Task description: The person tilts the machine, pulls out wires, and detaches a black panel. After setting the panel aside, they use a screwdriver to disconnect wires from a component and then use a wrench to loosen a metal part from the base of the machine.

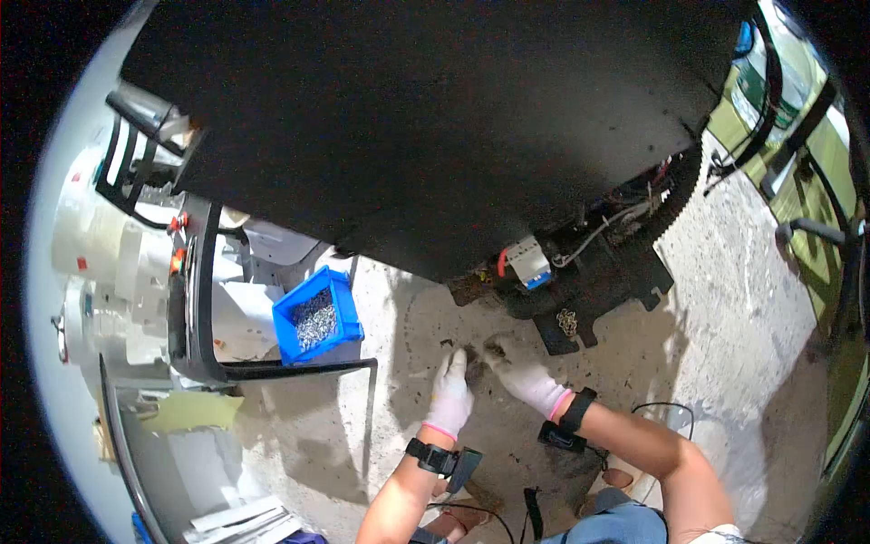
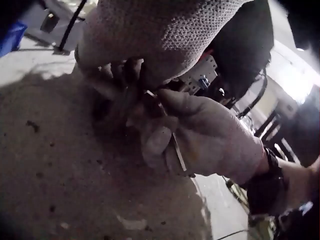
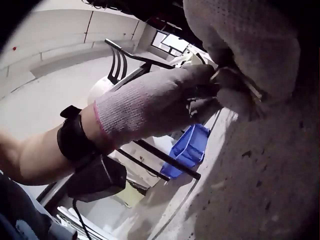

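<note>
I crouch over a concrete floor (image 1: 408, 317) under a big black panel (image 1: 426, 118). Both hands wear knit gloves and meet at a dark, dirty spot on the floor. My right hand (image 1: 526, 376) (image 2: 200, 135) pinches a thin metal strip (image 2: 177, 152) (image 3: 250, 90) between thumb and fingers. My left hand (image 1: 450, 390) (image 3: 150, 105) reaches in from the left, and its curled fingertips (image 2: 117, 80) close on the strip's upper end. What lies under the fingertips is hidden in shadow.
A blue bin (image 1: 317, 317) (image 3: 187, 150) of small metal parts stands on the floor to the left, beside a black metal frame (image 1: 204, 299). Wiring and a white breaker block (image 1: 528, 263) hang under the panel just beyond the hands. Debris dots the floor.
</note>
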Action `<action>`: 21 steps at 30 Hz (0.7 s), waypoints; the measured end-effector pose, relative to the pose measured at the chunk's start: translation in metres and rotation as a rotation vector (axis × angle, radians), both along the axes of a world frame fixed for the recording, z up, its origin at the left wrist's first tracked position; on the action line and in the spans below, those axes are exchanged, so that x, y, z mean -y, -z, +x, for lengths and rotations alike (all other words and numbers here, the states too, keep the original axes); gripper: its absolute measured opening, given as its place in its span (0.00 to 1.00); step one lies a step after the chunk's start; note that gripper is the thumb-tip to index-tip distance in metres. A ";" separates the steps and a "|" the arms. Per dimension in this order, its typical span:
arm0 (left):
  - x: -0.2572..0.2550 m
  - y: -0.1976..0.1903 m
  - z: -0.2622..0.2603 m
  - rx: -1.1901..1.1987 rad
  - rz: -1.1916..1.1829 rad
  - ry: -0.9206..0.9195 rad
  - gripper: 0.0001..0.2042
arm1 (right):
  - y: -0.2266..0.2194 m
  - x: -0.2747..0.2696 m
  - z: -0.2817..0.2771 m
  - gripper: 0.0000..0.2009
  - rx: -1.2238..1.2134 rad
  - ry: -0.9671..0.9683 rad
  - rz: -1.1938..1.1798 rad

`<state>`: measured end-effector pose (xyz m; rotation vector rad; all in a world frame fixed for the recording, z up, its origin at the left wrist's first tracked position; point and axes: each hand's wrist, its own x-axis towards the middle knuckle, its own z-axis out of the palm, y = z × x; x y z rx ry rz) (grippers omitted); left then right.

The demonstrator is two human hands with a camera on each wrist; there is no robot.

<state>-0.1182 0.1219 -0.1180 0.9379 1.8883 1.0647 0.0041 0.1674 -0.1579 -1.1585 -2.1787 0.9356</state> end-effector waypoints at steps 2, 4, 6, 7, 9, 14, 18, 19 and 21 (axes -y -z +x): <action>-0.006 0.003 0.010 0.575 -0.103 -0.305 0.15 | -0.023 -0.007 0.005 0.15 0.052 -0.082 -0.049; -0.006 0.008 0.012 1.150 -0.191 -0.454 0.14 | -0.017 -0.008 0.003 0.15 0.115 -0.145 0.120; -0.004 0.017 0.011 1.162 -0.185 -0.470 0.12 | -0.031 -0.007 0.006 0.16 0.115 -0.137 0.150; -0.003 0.022 0.009 1.161 -0.193 -0.482 0.10 | -0.038 -0.006 0.006 0.16 0.104 -0.115 0.168; 0.010 0.059 -0.009 1.228 -0.134 -0.493 0.09 | -0.038 -0.003 0.006 0.16 0.109 -0.105 -0.075; 0.003 0.069 -0.097 1.321 0.079 -0.697 0.05 | -0.005 -0.001 0.020 0.15 0.200 -0.283 0.016; -0.022 0.062 -0.219 0.746 0.523 -0.736 0.17 | 0.004 0.004 0.016 0.15 0.107 -0.169 -0.196; -0.021 0.096 -0.265 0.381 0.520 -0.561 0.20 | 0.001 0.004 0.014 0.15 0.112 -0.166 -0.194; -0.030 0.043 -0.253 1.119 0.694 -0.932 0.20 | -0.007 0.005 0.012 0.11 0.125 -0.137 -0.301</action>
